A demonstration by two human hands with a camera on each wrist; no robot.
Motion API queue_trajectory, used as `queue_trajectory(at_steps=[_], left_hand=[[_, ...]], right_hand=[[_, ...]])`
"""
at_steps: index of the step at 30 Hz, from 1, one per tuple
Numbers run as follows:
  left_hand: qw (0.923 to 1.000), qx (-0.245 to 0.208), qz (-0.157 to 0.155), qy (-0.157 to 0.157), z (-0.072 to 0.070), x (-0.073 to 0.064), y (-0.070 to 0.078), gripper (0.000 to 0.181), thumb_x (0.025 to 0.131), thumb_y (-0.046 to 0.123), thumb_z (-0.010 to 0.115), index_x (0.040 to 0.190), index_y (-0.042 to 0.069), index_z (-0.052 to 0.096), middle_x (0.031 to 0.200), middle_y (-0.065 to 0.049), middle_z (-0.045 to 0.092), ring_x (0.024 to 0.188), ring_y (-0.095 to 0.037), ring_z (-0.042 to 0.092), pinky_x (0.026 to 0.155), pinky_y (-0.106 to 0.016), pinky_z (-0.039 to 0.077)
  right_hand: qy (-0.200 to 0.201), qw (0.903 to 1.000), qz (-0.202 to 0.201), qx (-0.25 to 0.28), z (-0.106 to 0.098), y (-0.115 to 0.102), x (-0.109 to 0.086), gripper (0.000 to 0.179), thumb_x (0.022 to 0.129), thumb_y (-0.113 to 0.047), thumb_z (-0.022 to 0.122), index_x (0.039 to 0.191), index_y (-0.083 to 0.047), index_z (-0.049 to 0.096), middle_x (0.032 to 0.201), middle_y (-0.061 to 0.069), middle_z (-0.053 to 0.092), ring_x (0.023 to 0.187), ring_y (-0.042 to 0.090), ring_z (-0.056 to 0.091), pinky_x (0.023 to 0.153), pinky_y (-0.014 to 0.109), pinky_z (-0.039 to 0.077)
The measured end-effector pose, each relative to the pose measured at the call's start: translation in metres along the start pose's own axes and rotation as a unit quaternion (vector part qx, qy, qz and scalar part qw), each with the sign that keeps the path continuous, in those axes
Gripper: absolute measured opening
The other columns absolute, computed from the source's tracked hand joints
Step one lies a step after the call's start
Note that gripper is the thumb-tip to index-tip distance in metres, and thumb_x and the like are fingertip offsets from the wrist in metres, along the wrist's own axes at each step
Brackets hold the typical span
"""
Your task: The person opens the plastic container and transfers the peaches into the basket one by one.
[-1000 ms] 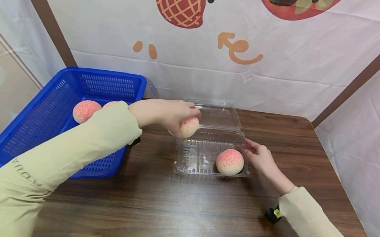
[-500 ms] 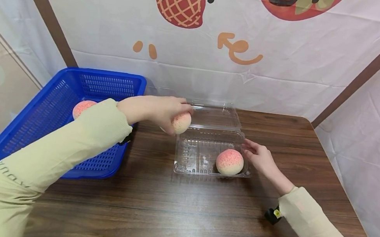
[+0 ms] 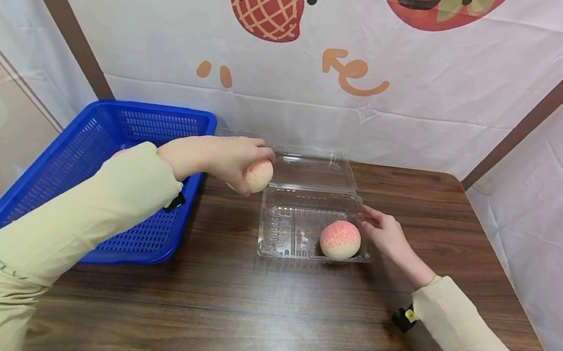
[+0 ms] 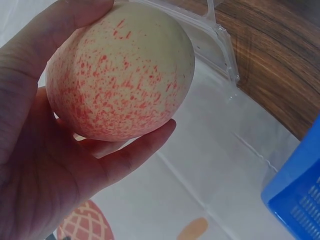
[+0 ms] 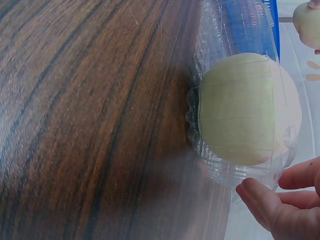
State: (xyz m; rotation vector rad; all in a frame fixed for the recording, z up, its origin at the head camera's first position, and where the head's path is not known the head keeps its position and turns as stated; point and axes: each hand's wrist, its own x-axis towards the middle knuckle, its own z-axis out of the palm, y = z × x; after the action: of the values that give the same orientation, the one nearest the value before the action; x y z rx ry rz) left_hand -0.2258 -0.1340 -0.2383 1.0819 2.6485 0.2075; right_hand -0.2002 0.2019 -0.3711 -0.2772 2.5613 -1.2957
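Note:
My left hand [image 3: 221, 158] holds a pink-speckled peach [image 3: 259, 176] in the air, between the blue basket and the clear plastic clamshell box [image 3: 301, 227]. In the left wrist view, thumb and fingers curl round that peach [image 4: 125, 75]. A second peach [image 3: 340, 239], pink on top and cream below, sits in the right front of the box. At the box's right side, my right hand [image 3: 384, 233] pinches the rim. The right wrist view shows thumb and fingers [image 5: 260, 197] at the box's corner, with the second peach [image 5: 240, 110] seen through the plastic.
The blue basket [image 3: 181, 228] stands at the left, partly behind my left sleeve [image 3: 84, 217]. A sliver of another peach [image 3: 120, 152] shows inside it. The box's lid [image 3: 313, 173] lies folded back towards the printed cloth [image 3: 294, 113] behind the wooden table [image 3: 265, 318].
My left hand, with the peach, has moved left and slightly back, away from over the box's edge. The right hand and the box have stayed in place.

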Motion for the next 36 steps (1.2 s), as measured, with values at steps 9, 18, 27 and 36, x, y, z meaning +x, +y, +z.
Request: queue_trajectory(at_steps=[9, 18, 27, 36], left_hand=[[0.9998, -0.008, -0.014, 0.008, -0.002, -0.008, -0.007, 0.061, 0.063, 0.016, 0.075, 0.118, 0.007, 0.05, 0.108, -0.01, 0.05, 0.093, -0.026, 0.052, 0.08, -0.041, 0.044], [0.9994, -0.002, -0.027, 0.022, -0.003, -0.02, -0.019, 0.062, 0.064, 0.017, 0.075, 0.119, 0.005, 0.05, 0.11, -0.012, 0.051, 0.093, -0.028, 0.051, 0.077, -0.042, 0.045], [0.9989, -0.008, -0.036, 0.029, -0.005, -0.031, -0.027, 0.061, 0.063, 0.015, 0.075, 0.118, 0.003, 0.05, 0.111, -0.014, 0.051, 0.092, -0.028, 0.052, 0.077, -0.042, 0.045], [0.9985, -0.017, -0.044, 0.027, -0.005, -0.043, -0.037, 0.062, 0.063, 0.015, 0.074, 0.119, 0.004, 0.05, 0.11, -0.014, 0.051, 0.092, -0.028, 0.05, 0.075, -0.043, 0.045]], right_hand=[[0.001, 1.0, -0.002, -0.001, 0.001, 0.001, -0.001, 0.046, 0.093, -0.002, 0.043, 0.135, 0.011, 0.032, 0.125, 0.027, 0.049, 0.114, 0.034, 0.05, 0.086, 0.035, 0.048], [0.003, 1.0, -0.002, -0.007, 0.001, 0.002, 0.0, 0.045, 0.093, -0.002, 0.043, 0.135, 0.011, 0.033, 0.125, 0.027, 0.05, 0.114, 0.034, 0.05, 0.086, 0.035, 0.048], [0.004, 0.9999, -0.005, -0.009, 0.001, 0.001, 0.0, 0.045, 0.093, -0.003, 0.044, 0.134, 0.011, 0.033, 0.124, 0.027, 0.05, 0.113, 0.034, 0.051, 0.085, 0.035, 0.048], [0.0, 1.0, -0.003, -0.006, 0.001, -0.002, -0.003, 0.045, 0.093, -0.003, 0.044, 0.135, 0.011, 0.032, 0.126, 0.027, 0.049, 0.114, 0.034, 0.05, 0.086, 0.036, 0.048]])
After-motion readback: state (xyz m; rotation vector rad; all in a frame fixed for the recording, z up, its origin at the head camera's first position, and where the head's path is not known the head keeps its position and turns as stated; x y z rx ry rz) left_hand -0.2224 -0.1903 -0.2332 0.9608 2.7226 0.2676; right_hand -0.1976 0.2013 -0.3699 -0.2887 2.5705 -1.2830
